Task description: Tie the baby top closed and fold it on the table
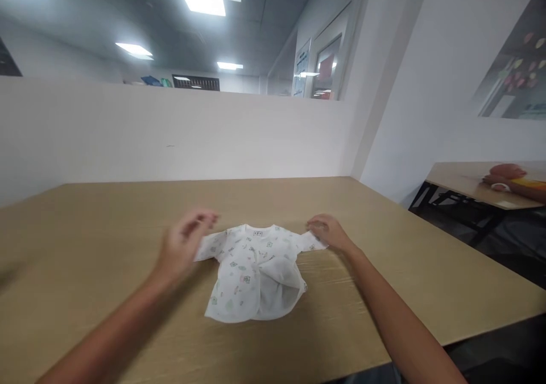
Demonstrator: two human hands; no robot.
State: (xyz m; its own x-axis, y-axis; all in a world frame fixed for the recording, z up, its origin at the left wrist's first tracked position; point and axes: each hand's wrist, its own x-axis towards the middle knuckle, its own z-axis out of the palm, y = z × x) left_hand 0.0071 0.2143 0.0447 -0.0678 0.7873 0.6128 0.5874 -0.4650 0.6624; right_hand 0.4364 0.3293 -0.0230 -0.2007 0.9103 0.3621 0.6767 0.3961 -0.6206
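A small white baby shirt [239, 276] with a pale green and grey print lies spread on the tan table. Its neckline faces away from me, and both sleeves stretch outward. The front panel on the right is folded back, showing the plain white inside. My left hand [181, 244], blurred by motion, hovers by the left sleeve with its fingers curved and apart, holding nothing I can see. At the other sleeve, my right hand [330, 231] has its fingers closed at the cuff; the fingertips are partly hidden.
The tan table [128, 327] runs back to a low white partition [213, 133]. A white wall [426, 88] rises on the right. Beyond it stands another table [469, 182] with dark legs, where a reddish, round-ended object [507, 172] lies near an orange-yellow one.
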